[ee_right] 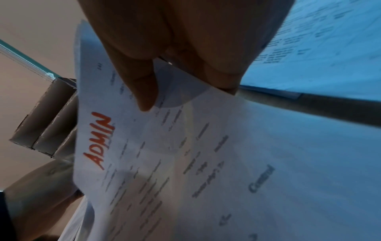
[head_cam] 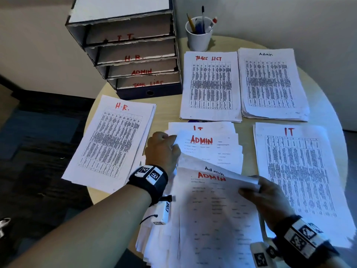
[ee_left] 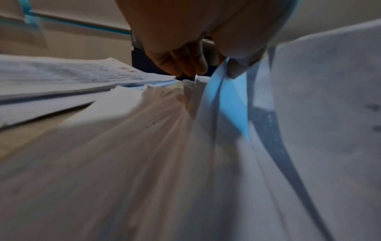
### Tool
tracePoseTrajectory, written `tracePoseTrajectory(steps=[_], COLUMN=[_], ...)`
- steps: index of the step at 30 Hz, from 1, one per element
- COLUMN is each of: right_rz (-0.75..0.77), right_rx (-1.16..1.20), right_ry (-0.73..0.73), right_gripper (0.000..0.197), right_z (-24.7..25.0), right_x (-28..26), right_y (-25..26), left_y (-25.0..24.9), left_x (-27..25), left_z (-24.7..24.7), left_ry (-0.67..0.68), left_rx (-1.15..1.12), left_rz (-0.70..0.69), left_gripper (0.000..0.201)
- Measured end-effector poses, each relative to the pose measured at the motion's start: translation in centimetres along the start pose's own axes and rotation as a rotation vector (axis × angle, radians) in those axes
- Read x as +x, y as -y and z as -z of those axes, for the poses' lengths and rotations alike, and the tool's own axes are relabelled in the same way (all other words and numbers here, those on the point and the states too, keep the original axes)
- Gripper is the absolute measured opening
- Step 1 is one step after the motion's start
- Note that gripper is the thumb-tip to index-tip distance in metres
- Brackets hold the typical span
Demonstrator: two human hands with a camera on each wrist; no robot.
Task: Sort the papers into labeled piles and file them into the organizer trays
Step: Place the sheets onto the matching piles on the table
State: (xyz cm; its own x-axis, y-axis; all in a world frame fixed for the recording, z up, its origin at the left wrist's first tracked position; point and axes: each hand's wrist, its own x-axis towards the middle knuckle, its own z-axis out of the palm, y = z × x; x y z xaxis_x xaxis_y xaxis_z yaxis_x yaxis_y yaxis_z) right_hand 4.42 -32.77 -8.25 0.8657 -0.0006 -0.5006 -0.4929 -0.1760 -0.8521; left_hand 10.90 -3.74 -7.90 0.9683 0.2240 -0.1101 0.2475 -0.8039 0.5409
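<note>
On the round surface (head_cam: pixel 170 111), near its front edge, the right hand (head_cam: pixel 268 200) is pinching an ADMIN sheet (head_cam: pixel 216 209) by its right edge, thumb on top; the left hand (head_cam: pixel 162 151) is gripping the unsorted stack (head_cam: pixel 212 151) beyond, fingers (ee_left: pixel 185 65) curled.

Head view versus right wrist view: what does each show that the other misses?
Only the head view shows the four sorted paper piles, such as the H.R. pile, the white cup of pens and the labelled cardboard organizer trays whole. Only the right wrist view shows the right hand's fingertips pinching the sheet's edge up close. Both show the right hand holding the white sheet marked ADMIN in red, and the left hand.
</note>
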Motion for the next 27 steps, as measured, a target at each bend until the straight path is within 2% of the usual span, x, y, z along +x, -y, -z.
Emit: tracePoseTrajectory(steps=[1,3,5,8,11,13,14,17,19,21,22,24,25,27], right_rz=[-0.006,0.001,0.029,0.088,0.138,0.18,0.19,0.167,0.169,0.195,0.216,0.257,0.249,0.255], right_rx=[0.036,0.094,0.142,0.178,0.172,0.069,0.022,-0.042,-0.185,-0.337,-0.386,-0.355,-0.291,-0.124], right_ry=[0.006,0.004,-0.002,-0.053,-0.091,-0.106,-0.119,-0.17,-0.252,-0.31,-0.329,-0.267,-0.178,0.045], right_gripper=[0.038,0.041,0.033,0.017,0.027,0.039,0.038,0.028,0.02,0.006,0.008,0.017,0.023,0.018], right_z=[0.0,0.3,0.7,1.0,1.1,1.0,1.0,0.9,0.9,1.0,1.2,1.9,2.3,2.8], right_x=[-0.1,-0.2,-0.1,-0.1,0.2,0.5,0.7,1.4,2.0,2.0,1.8,0.9,0.4,-0.9], right_y=[0.1,0.1,0.0,0.3,1.2,1.9,2.3,3.0,3.1,3.3,3.3,3.2,3.1,3.2], left_y=[0.1,0.1,-0.4,-0.4,0.0,0.1,0.1,0.3,0.5,0.8,0.9,1.3,1.5,1.6], left_x=[0.1,0.1,-0.5,-1.8,-2.2,-2.2,-2.2,-2.2,-2.3,-2.3,-2.2,-2.1,-2.0,-2.0], left_z=[0.0,0.2,0.9,1.5,2.0,2.2,2.2,2.3,2.3,2.2,2.2,2.0,2.0,2.1], left_ry=[0.024,0.138,0.201,0.196,0.154,0.17,0.182,0.192,0.193,0.177,0.153,0.1,0.082,0.07], left_rx=[-0.037,-0.127,-0.345,-0.634,-0.787,-0.822,-0.824,-0.834,-0.866,-0.883,-0.888,-0.891,-0.883,-0.868], left_rz=[0.01,0.014,0.061,0.158,0.219,0.233,0.233,0.246,0.271,0.315,0.334,0.376,0.395,0.408], left_gripper=[0.009,0.036,0.045,0.039,0.035,0.042,0.045,0.038,0.032,0.033,0.031,0.029,0.034,0.038])
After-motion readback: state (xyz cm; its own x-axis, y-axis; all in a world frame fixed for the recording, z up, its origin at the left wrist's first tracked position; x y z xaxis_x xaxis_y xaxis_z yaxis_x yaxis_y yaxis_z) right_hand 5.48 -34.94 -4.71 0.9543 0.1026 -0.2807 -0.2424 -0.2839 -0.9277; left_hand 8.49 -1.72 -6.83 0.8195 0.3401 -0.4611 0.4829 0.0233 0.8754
